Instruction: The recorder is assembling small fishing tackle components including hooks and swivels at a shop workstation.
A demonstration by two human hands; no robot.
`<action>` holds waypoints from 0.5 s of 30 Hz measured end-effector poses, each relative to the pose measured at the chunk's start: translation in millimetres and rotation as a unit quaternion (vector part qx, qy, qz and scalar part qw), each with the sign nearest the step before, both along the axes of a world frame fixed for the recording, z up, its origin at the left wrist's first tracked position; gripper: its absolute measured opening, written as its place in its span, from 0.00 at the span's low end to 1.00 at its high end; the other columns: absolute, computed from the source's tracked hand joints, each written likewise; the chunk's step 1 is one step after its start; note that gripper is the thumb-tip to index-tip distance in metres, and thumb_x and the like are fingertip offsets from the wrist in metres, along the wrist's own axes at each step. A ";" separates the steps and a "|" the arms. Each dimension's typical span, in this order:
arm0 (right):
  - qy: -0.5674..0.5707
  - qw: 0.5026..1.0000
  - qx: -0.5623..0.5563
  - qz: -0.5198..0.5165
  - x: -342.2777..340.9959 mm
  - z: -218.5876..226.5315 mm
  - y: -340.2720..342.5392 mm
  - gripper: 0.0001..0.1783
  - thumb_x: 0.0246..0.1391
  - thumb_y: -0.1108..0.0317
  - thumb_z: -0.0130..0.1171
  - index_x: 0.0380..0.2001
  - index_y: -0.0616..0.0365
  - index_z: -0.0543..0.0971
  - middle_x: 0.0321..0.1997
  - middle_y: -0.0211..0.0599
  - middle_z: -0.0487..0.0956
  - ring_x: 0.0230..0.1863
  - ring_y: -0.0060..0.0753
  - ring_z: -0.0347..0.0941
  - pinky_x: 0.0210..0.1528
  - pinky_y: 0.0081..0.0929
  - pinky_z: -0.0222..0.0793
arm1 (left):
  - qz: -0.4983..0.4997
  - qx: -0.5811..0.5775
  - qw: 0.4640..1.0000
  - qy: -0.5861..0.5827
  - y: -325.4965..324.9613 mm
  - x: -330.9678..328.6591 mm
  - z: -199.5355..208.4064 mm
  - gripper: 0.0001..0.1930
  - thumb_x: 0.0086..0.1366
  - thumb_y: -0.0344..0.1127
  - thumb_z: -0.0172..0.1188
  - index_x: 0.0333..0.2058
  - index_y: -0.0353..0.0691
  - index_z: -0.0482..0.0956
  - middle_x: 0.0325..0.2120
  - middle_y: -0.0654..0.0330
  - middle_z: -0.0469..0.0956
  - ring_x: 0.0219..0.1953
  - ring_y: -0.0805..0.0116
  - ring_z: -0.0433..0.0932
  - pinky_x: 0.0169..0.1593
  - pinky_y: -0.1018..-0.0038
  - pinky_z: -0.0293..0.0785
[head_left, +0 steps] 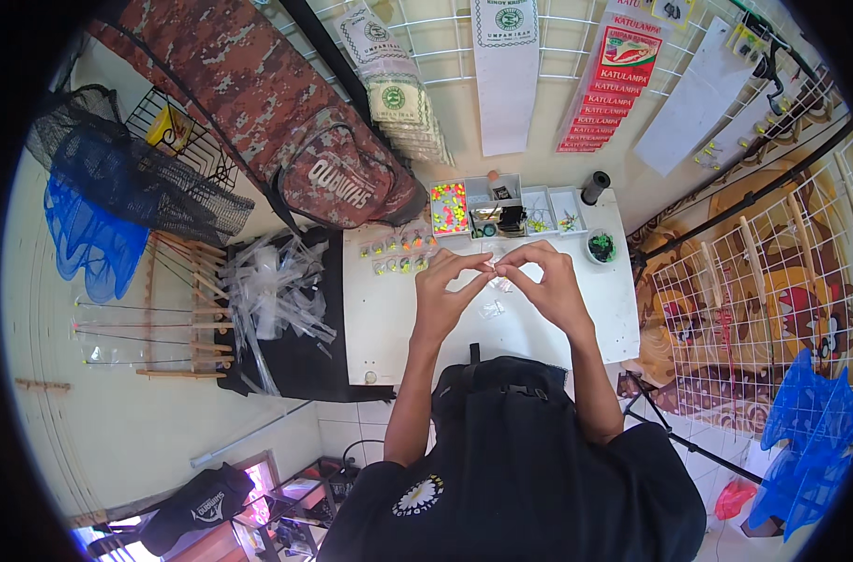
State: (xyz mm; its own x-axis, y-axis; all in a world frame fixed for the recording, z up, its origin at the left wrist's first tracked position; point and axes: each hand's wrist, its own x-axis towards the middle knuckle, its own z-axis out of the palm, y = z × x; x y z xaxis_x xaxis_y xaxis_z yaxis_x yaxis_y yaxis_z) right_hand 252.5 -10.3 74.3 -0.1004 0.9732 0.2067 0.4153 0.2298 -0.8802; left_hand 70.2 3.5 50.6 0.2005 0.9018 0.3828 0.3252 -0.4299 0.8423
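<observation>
Over the white table [398,328], my left hand [442,295] and my right hand [550,292] meet fingertip to fingertip. Each one pinches with thumb and index finger. Whatever lies between the fingertips is too small to make out. Just below them on the tabletop is a small clear plastic bag [491,308]. Left of my left hand lie rows of small clear packets [394,266] with yellow and orange pieces inside. Behind my hands stands a white box of bright red, yellow and green bits [449,208].
White compartment trays [539,208] line the table's back, beside a black cylinder [595,187] and a tub of dark green pieces [601,247]. Clear plastic strips [277,290] heap on a black cloth at left. A camouflage bag [258,112] leans behind; hanging packets [623,70] cover the wall grid.
</observation>
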 end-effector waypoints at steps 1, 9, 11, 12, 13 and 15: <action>0.000 1.000 -0.001 0.000 0.2 0.0 -0.3 0.07 0.50 0.68 0.65 0.31 0.59 0.84 0.32 0.34 0.82 0.39 0.31 0.75 0.42 0.29 0.68 | 0.000 -0.001 1.000 0.000 0.2 -0.3 4.2 0.14 0.51 0.27 0.70 0.38 0.40 0.84 0.28 0.63 0.83 0.32 0.73 0.73 0.39 0.75 0.66; -0.016 1.000 0.017 0.000 2.7 1.0 0.9 0.06 0.49 0.69 0.65 0.31 0.59 0.84 0.31 0.35 0.82 0.39 0.34 0.74 0.40 0.31 0.68 | -0.030 0.042 0.997 0.056 6.6 -0.1 13.5 0.13 0.55 0.28 0.66 0.42 0.41 0.82 0.29 0.61 0.80 0.33 0.65 0.76 0.48 0.70 0.68; -0.012 1.000 0.013 0.004 3.2 -1.4 1.7 0.06 0.49 0.69 0.65 0.31 0.59 0.84 0.31 0.35 0.82 0.39 0.35 0.74 0.42 0.31 0.68 | -0.032 0.035 0.998 0.050 7.0 0.7 13.0 0.14 0.55 0.28 0.65 0.43 0.41 0.82 0.28 0.61 0.80 0.33 0.66 0.75 0.46 0.70 0.68; -0.014 1.000 0.013 0.008 3.7 -2.2 2.2 0.06 0.49 0.70 0.65 0.32 0.59 0.84 0.32 0.35 0.82 0.39 0.35 0.74 0.43 0.32 0.68 | -0.034 0.028 0.998 0.043 7.3 0.9 12.9 0.15 0.56 0.28 0.65 0.44 0.41 0.81 0.28 0.62 0.80 0.33 0.67 0.75 0.44 0.71 0.68; -0.017 1.000 0.012 0.013 4.4 -2.1 1.9 0.06 0.49 0.70 0.65 0.32 0.59 0.84 0.33 0.35 0.83 0.40 0.35 0.74 0.44 0.32 0.68 | -0.035 0.028 0.998 0.044 7.1 1.4 14.6 0.15 0.56 0.28 0.65 0.44 0.41 0.81 0.28 0.62 0.80 0.33 0.67 0.75 0.44 0.71 0.68; -0.020 1.000 0.014 0.017 6.5 -0.2 2.0 0.07 0.50 0.70 0.65 0.33 0.58 0.84 0.34 0.35 0.83 0.41 0.35 0.74 0.46 0.32 0.69 | -0.041 0.003 0.998 0.045 7.1 1.9 19.7 0.17 0.56 0.28 0.65 0.46 0.42 0.80 0.28 0.63 0.80 0.32 0.69 0.72 0.38 0.73 0.67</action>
